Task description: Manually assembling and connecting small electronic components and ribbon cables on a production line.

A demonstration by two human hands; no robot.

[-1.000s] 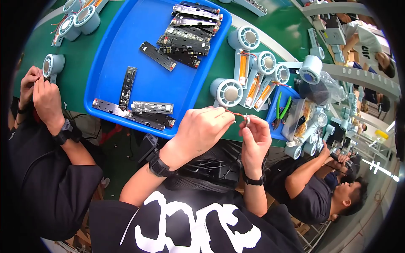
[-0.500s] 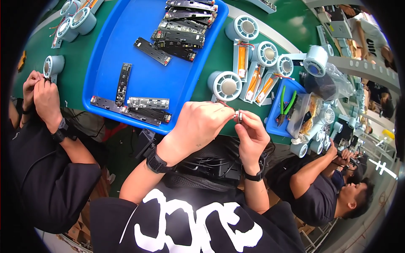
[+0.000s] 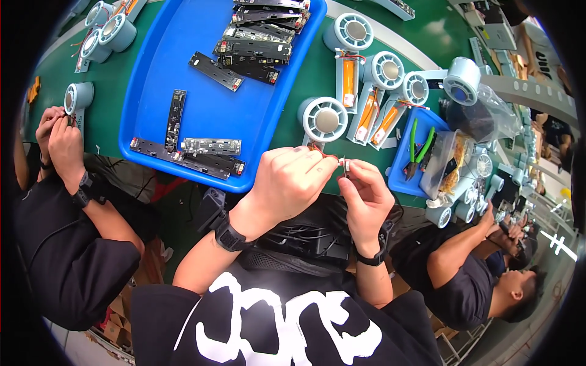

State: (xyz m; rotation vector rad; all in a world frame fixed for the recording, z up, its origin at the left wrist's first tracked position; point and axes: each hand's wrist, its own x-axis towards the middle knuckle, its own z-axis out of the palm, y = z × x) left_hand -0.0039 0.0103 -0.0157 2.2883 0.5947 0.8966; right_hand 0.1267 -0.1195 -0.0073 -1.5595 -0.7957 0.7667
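My left hand (image 3: 288,183) is closed in a pinch on thin red wires (image 3: 316,148) that lead from a light-blue handheld fan (image 3: 325,121) just beyond it. A thin circuit board (image 3: 346,169), seen edge-on, is pinched between thumb and fingers of my right hand (image 3: 368,198). The wires' end and the board's edge are close together at my fingertips; whether they touch, I cannot tell. My left hand covers most of the fan's handle. To the left, a blue tray (image 3: 204,36) holds several long black circuit boards (image 3: 253,49).
Beyond my right hand lie several fans with orange batteries (image 3: 348,82) in open handles. A smaller blue tray (image 3: 400,155) holds green-handled cutters (image 3: 421,146) and a clear container (image 3: 441,165). Co-workers sit on both sides; the left one's hands (image 3: 66,137) work on a fan (image 3: 79,97).
My view has shifted slightly, so the trays and fans sit a little differently. My hands stay together at the same spot, with the red wires now showing more plainly between them.
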